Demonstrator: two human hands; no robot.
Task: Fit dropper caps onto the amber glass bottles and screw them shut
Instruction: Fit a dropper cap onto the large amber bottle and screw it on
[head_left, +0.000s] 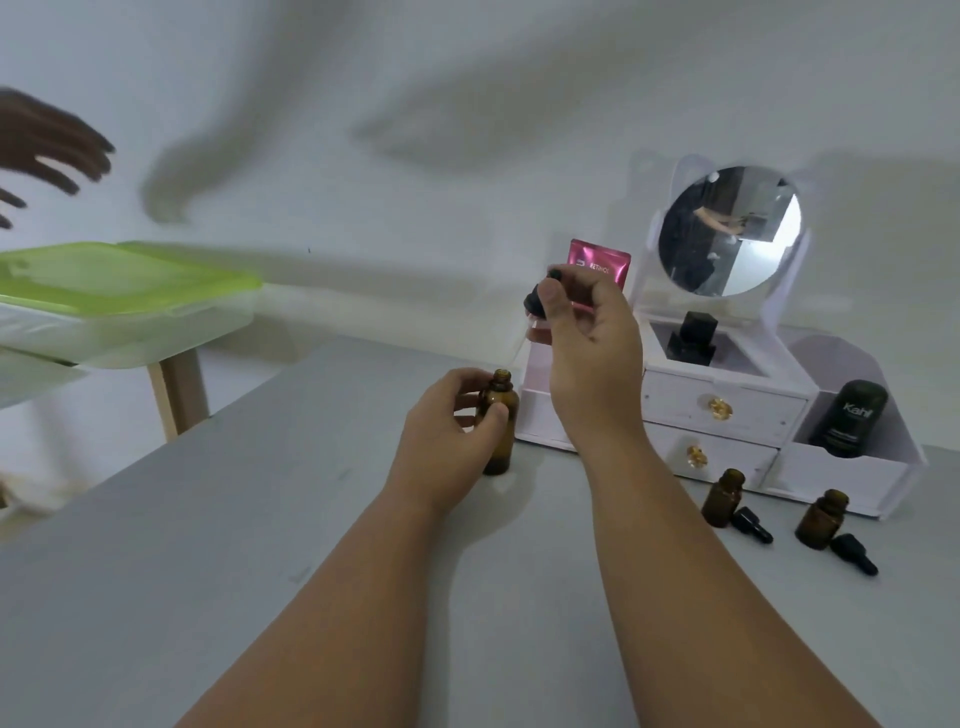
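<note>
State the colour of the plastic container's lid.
The lid is translucent lime green, shown in the head view.

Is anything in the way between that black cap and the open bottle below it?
Nothing visible. The right hand pinches the dropper cap above the open neck of the amber bottle; the left hand grips only its body.

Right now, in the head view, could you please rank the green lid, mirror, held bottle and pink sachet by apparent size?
1. green lid
2. mirror
3. held bottle and pink sachet: look alike; the sachet is partly hidden, so I won't rank them.
</note>
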